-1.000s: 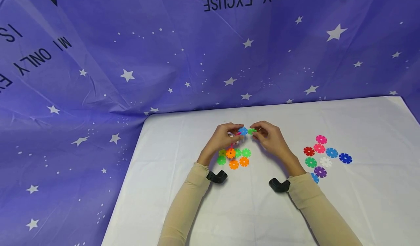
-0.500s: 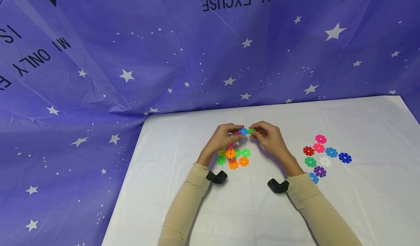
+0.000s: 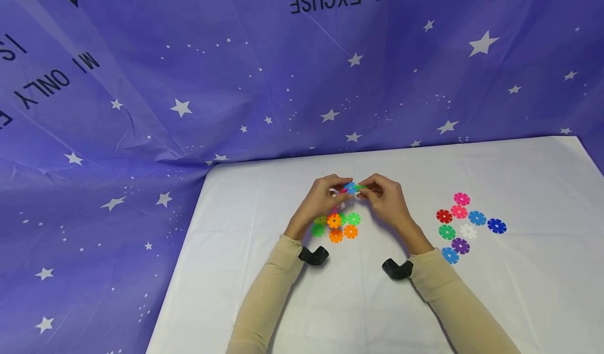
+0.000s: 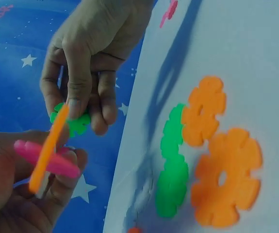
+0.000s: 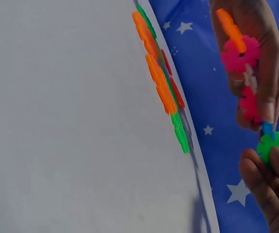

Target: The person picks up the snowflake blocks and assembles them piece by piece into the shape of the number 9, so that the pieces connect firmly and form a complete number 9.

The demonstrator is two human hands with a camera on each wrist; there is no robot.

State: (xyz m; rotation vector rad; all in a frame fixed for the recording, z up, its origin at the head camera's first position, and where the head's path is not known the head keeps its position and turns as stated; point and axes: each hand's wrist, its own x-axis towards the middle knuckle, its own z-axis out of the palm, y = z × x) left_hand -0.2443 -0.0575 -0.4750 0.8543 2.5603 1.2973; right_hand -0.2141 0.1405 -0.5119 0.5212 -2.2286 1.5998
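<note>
My left hand [image 3: 318, 199] pinches a blue snowflake building disc [image 3: 351, 188], part of a short linked chain. In the right wrist view, pink discs [image 5: 240, 54], a white disc [image 5: 248, 75] and an orange disc [image 5: 231, 30] follow one another along that chain. Between thumb and fingers, my right hand [image 3: 388, 199] holds a green disc [image 5: 272, 144]. Its edge meets the blue disc's edge, and the green disc is turned at an angle to it. Both hands are raised over the table, fingertips close together. My left fingers partly cover the chain in the head view.
Below the left hand, loose orange discs [image 3: 351, 232] and green discs [image 3: 353, 218] lie on the white table [image 3: 358, 301]. Farther right is a spread of several discs, among them a red disc [image 3: 444, 216] and a purple disc [image 3: 460, 246]. A purple starry cloth [image 3: 264, 92] hangs behind.
My right hand has moved slightly left, bringing the green disc up against the blue one. The green disc now looks more edge-on. My left hand has stayed nearly in place.
</note>
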